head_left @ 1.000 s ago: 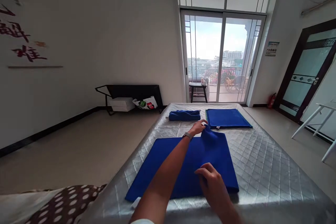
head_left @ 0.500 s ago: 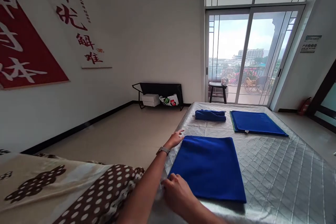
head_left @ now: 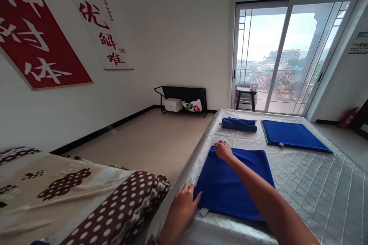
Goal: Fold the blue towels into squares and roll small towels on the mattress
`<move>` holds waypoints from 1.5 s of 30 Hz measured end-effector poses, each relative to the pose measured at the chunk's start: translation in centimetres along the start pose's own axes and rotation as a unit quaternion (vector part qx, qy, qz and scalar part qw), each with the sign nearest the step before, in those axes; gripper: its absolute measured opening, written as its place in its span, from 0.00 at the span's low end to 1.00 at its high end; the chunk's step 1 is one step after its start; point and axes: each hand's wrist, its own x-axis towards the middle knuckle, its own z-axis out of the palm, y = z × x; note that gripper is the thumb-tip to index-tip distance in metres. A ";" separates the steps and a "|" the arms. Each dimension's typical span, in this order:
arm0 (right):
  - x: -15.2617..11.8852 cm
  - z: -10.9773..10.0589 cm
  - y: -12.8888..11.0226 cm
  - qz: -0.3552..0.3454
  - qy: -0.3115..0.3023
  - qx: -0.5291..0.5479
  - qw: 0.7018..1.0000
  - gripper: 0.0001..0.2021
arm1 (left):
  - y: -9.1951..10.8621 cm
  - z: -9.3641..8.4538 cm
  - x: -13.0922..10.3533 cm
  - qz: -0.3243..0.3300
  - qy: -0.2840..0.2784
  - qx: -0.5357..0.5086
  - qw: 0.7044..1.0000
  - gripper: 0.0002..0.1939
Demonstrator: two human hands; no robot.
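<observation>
blue cloth: the near one (head_left: 218,180) lies folded flat on the silver bed (head_left: 310,183), and i take it as my landmark.
left hand: at the near left corner of the blue cloth, the left hand (head_left: 184,201) is loosely spread, thumb out against the edge, with no firm grip to be seen.
right hand: reached across to the far left corner, the right hand (head_left: 224,151) has its fingers bent over the edge; whether they pinch it i can't tell.
corners: i'd keep both left corners level and draw the edge straight between them, without dragging the layers beneath.
surface: a light smoothing outward would ease the soft ripples by the far edge.
white tag: it pokes out at the near left corner (head_left: 204,211); best kept flat.
hands, against half a second ago: they've swapped corners; the left was far, the right near.
tag, against then: now in sight.
rolled cloth: beyond the landmark (head_left: 239,124), unmoved.
flat stack: beyond it and to the right (head_left: 296,134), also unmoved.
</observation>
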 end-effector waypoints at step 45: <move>-24.5 -35.8 5.8 -0.158 0.233 0.159 0.946 0.18 | 19.4 -22.9 -3.3 0.331 0.283 -0.145 0.889 0.25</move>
